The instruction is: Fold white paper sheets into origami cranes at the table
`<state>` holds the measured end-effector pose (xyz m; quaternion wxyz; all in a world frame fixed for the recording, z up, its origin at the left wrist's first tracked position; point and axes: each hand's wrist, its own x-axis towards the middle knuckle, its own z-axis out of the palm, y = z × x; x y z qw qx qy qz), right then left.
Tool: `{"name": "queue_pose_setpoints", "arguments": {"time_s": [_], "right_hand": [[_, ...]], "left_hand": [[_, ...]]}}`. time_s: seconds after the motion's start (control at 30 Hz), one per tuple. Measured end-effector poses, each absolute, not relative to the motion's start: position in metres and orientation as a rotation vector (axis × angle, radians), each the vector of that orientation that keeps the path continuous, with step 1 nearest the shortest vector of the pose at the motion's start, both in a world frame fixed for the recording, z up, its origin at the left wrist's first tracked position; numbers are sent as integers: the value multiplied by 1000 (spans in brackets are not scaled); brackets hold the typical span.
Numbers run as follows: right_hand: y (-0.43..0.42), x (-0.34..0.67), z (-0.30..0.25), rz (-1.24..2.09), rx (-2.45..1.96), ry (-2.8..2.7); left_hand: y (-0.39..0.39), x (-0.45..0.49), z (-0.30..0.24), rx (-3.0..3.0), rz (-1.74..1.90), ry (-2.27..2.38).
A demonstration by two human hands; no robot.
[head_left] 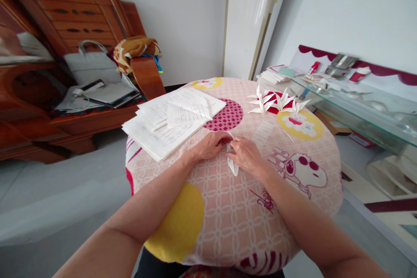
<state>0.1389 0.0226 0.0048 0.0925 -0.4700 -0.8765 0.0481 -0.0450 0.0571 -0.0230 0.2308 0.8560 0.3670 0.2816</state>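
A small folded piece of white paper [232, 163] lies on the round table with its patterned pink cloth [228, 221]. My left hand [212, 144] pinches its upper part with closed fingers. My right hand [246, 155] presses down on it from the right, fingers curled together, and hides most of it. Only a pointed lower tip and a thin upper edge of the paper show. Several finished white paper cranes [276, 103] stand at the table's far side.
A stack of printed sheets [169, 124] lies on the table's left. A wooden bench [65, 74] with a bag and papers stands at left. At right is a glass shelf [358, 100] with metal bowls. A white tall appliance [247, 21] stands behind.
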Motion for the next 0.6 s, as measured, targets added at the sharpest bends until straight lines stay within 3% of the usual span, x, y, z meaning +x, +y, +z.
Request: {"name": "queue_pose_setpoints", "arguments": {"time_s": [0.2,0.6], "right_hand": [[9,117,14,-60,-1587,-2751],[1,97,27,-51,-1653,-2747]], "left_hand": [[56,-44,-19,2403,768,999],[59,-43,-20,2358,729,1074]]}}
